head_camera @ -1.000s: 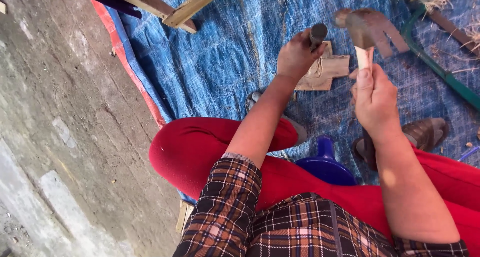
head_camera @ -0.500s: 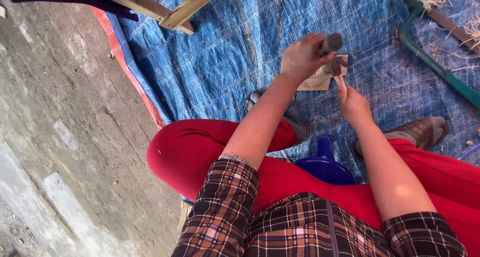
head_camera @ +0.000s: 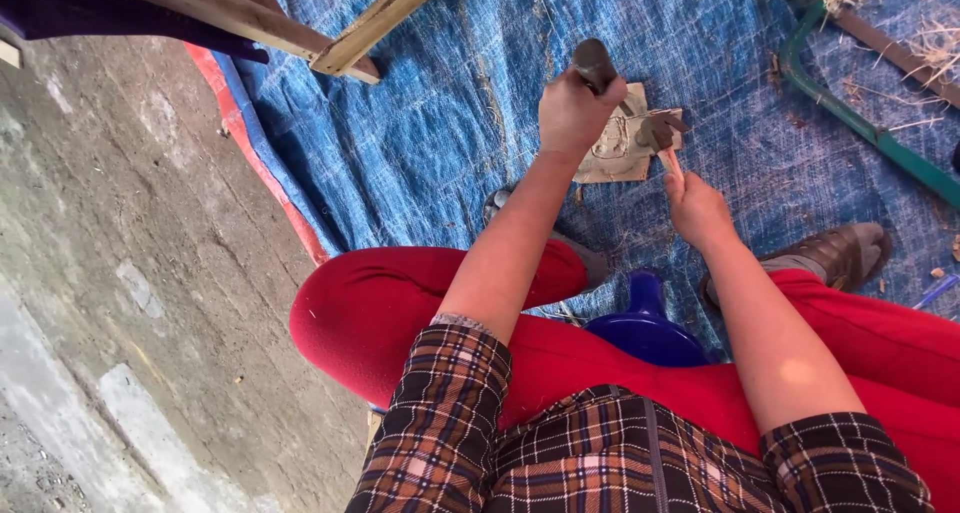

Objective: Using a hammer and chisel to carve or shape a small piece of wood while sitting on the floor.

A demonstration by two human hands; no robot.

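My left hand [head_camera: 575,113] is closed around the dark round handle [head_camera: 595,63] of a chopping tool. The tool's dark head [head_camera: 655,131] rests down on a flat wooden block [head_camera: 612,148] lying on the blue tarp [head_camera: 450,153]. My right hand [head_camera: 697,208] pinches a thin pale wooden strip [head_camera: 672,163], whose far end stands on the block right under the tool head. Both arms reach forward over my red-trousered knees.
I sit on a blue plastic stool [head_camera: 645,323]. A brown sandal [head_camera: 840,253] is on my right foot. Wooden planks [head_camera: 350,43] lie at the top left and a green pipe [head_camera: 860,123] at the right. Bare concrete [head_camera: 120,273] borders the tarp's red edge.
The tool was raised with its blade up a second ago; my left hand has swung it down onto the block. My right hand has lowered with the strip.
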